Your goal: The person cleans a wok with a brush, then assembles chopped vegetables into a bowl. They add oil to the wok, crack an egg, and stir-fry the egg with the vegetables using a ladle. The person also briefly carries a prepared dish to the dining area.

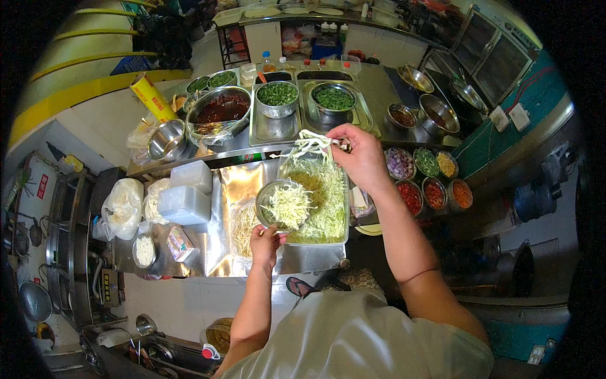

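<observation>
My left hand (pixel 266 247) grips the near rim of a metal bowl (pixel 261 205), tilted over the left side of a clear plastic tub (pixel 347 222). Pale shredded vegetable (pixel 288 206), perhaps cabbage, lies heaped in the bowl. More shreds (pixel 329 213) fill the tub, with a darker yellowish patch in their middle. Above the tub's far edge, my right hand (pixel 358 149) pinches several long pale strips (pixel 312 141) that dangle from the fingertips. Bean sprouts (pixel 244 232) in a plastic bag lie left of the bowl, partly hidden by it.
Small bowls of chopped vegetables (pixel 409 196) stand at the right. On the raised counter are a basin of dark red sauce (pixel 222 111) and bowls of chopped greens (pixel 277 93). Lidded plastic boxes (pixel 183 204), a tissue pack (pixel 180 244) and a white-filled bowl (pixel 144 251) occupy the left.
</observation>
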### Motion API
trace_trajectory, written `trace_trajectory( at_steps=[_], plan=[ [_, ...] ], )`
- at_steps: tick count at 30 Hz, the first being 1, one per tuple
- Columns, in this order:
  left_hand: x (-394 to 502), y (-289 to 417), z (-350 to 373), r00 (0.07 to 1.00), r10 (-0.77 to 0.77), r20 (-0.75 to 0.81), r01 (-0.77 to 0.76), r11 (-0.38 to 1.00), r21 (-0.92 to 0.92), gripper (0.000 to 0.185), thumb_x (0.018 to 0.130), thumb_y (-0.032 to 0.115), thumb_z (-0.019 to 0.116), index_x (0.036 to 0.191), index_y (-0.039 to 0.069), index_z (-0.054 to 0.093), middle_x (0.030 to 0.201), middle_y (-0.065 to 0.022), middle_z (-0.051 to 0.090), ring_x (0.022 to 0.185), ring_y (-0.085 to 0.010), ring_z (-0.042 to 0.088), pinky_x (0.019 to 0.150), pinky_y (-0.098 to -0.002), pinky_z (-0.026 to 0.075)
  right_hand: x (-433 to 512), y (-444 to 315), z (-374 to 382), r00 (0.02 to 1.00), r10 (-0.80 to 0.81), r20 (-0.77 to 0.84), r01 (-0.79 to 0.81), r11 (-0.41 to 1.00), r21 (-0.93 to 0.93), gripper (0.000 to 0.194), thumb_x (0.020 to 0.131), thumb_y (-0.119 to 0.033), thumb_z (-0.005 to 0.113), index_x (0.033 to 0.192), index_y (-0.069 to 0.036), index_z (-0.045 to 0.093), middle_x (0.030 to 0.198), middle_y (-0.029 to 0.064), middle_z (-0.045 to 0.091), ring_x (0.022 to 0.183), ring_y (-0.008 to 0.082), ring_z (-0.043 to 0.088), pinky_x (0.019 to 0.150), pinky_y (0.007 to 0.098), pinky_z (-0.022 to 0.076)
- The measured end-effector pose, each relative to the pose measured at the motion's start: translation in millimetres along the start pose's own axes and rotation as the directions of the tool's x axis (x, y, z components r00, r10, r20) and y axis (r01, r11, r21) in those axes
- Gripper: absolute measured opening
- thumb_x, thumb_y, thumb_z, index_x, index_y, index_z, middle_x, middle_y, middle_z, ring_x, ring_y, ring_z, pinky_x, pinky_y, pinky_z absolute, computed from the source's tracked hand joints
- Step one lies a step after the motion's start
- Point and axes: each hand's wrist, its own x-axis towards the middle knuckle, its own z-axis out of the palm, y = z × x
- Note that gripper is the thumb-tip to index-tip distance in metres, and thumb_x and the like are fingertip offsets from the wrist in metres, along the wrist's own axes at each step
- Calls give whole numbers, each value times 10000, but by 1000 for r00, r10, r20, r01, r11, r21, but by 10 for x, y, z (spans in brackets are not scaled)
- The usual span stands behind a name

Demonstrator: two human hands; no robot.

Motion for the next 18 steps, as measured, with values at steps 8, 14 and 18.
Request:
trace_trajectory(
  at_steps=[8,14,18],
  plan=[
    [-60,44,-71,996,-23,-83,30,996,78,229,905,10,655,994,91,459,869,-151,659,690,-282,706,548,-349,592,-205,757,278,995,87,46,-72,964,-256,201,825,-85,739,1015,-36,695,884,81,719,776,137,647,712,297,519],
    [85,-98,215,992,100,-76,-82,974,209,219,921,14,650,965,67,442,850,-147,646,625,-276,694,512,-352,602,-213,587,120,993,52,103,-38,991,-128,201,812,-86,732,999,-22,696,908,99,728,771,176,677,714,321,536],
    [140,-118,425,994,64,-89,-48,984,171,202,934,38,648,985,81,458,869,-139,661,672,-276,697,571,-363,601,-178,604,301,980,16,200,19,985,-172,238,792,-58,718,1027,-24,709,947,152,728,834,257,704,757,357,544]
  ],
)
